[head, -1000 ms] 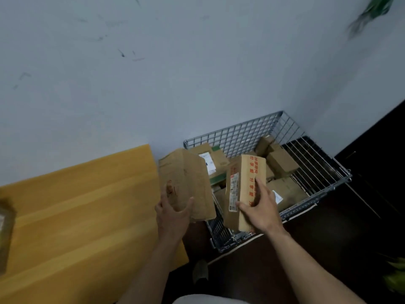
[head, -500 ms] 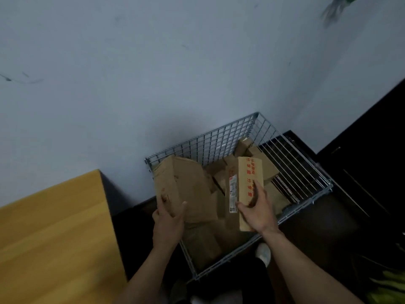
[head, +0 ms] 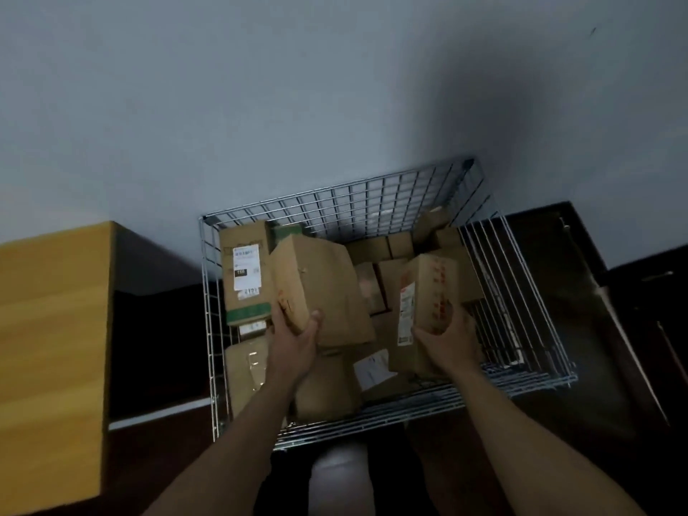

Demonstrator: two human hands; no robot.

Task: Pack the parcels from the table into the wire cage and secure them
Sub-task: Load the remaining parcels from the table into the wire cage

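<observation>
Against a grey wall, the wire cage point(head: 372, 195) holds many parcels. Over its near half, the left hand point(head: 294, 340) grips a plain box point(head: 320, 288); the right hand point(head: 446, 338) grips a red-printed box point(head: 428, 288).

Found wire cage point(head: 372, 202) in bright, glossy metal rod. Noted labelled parcel point(head: 244, 270) at 9 o'clock, plain parcel point(head: 320, 288) at centre and red-printed parcel point(head: 432, 288) at 3 o'clock in matt brown cardboard, labels in smooth white paper. Logged table point(head: 52, 348) at 8 o'clock as smooth satin wood; wall point(head: 260, 106) as matt paint.
</observation>
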